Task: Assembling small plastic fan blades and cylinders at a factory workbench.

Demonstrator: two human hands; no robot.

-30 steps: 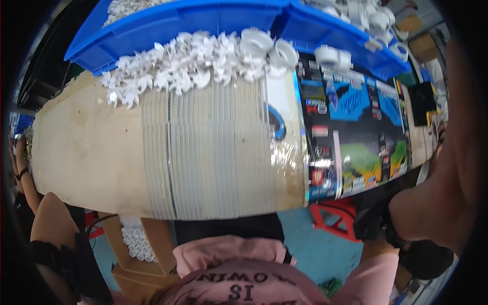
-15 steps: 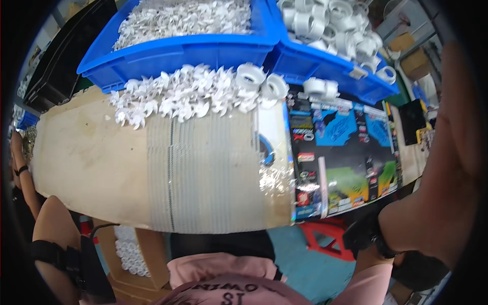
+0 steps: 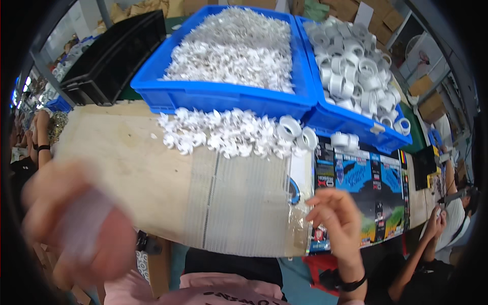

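Observation:
My left hand [image 3: 76, 223] is a smear of motion over the near left corner of the table, so its fingers and anything in them cannot be made out. Above the seam between the ribbed plastic sheet and the printed mat [image 3: 378, 175], my right hand [image 3: 338, 218] has loosely bent fingers spread apart with nothing visible between them. Farther back, a heap of small white curved-blade plastic pieces [image 3: 223, 132] lies along the front of a blue bin. White plastic rings [image 3: 289, 128] sit at the heap's right end, and a joined-looking pair [image 3: 344, 141] lies beyond on the mat.
The wide blue bin [image 3: 223, 96] is full of the white bladed pieces. Beside it, another blue bin [image 3: 356, 129] is piled with white rings. A black crate [image 3: 114, 61] stands back left. Other people work at both sides; one person's hands [image 3: 436, 221] show at the right.
The view has shifted, showing more of the bins. My right hand has come from the raised right side down over the table. My left hand has risen into view at the left, blurred.

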